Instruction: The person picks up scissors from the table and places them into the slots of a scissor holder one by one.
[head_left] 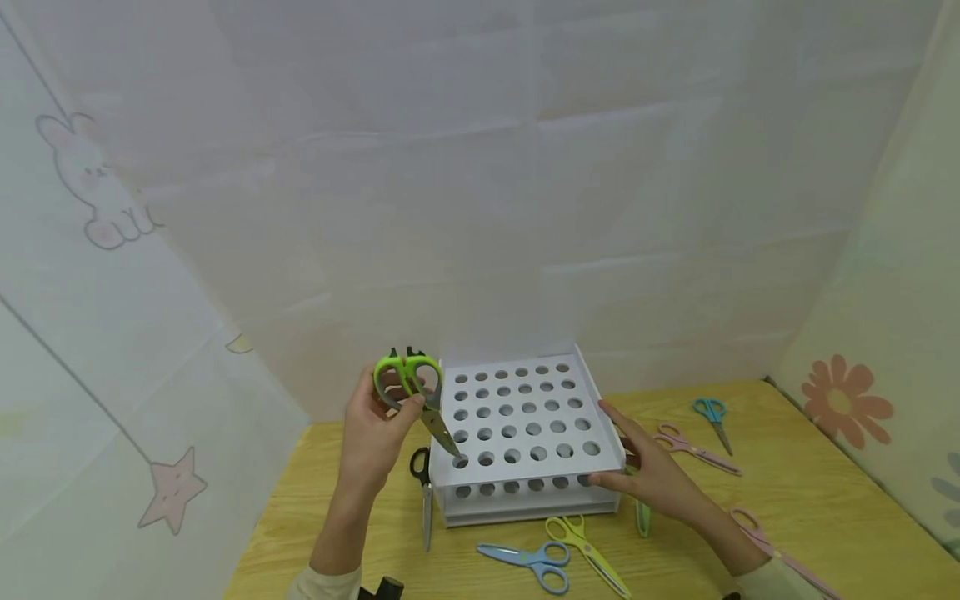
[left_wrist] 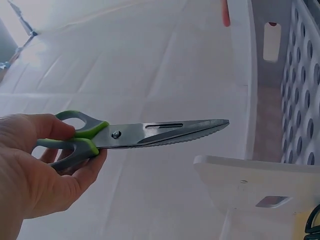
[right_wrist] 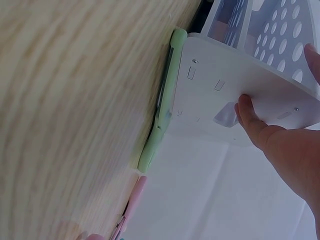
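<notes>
My left hand [head_left: 377, 433] holds kitchen scissors with green and grey handles [head_left: 408, 377], its fingers and thumb curled around the handles. Their blades slant down to the right, tip over the front-left hole of a white perforated rack [head_left: 517, 481]. In the left wrist view, these scissors [left_wrist: 116, 134] show closed blades with a serrated edge, and the hand [left_wrist: 37, 170] grips both handles. My right hand [head_left: 656, 475] rests against the rack's right side. In the right wrist view, that hand's fairly straight fingers [right_wrist: 250, 115] touch the white side panel [right_wrist: 210, 90] beside a cutout.
Black-handled scissors [head_left: 426, 492] lie left of the rack. In front are blue scissors [head_left: 536, 560] and yellow scissors [head_left: 588, 554]. Green scissors [head_left: 642, 517], pink scissors [head_left: 697, 450], teal-handled scissors [head_left: 716, 421] and another pink pair [head_left: 776, 550] lie right. A pale curtain [head_left: 487, 208] stands behind.
</notes>
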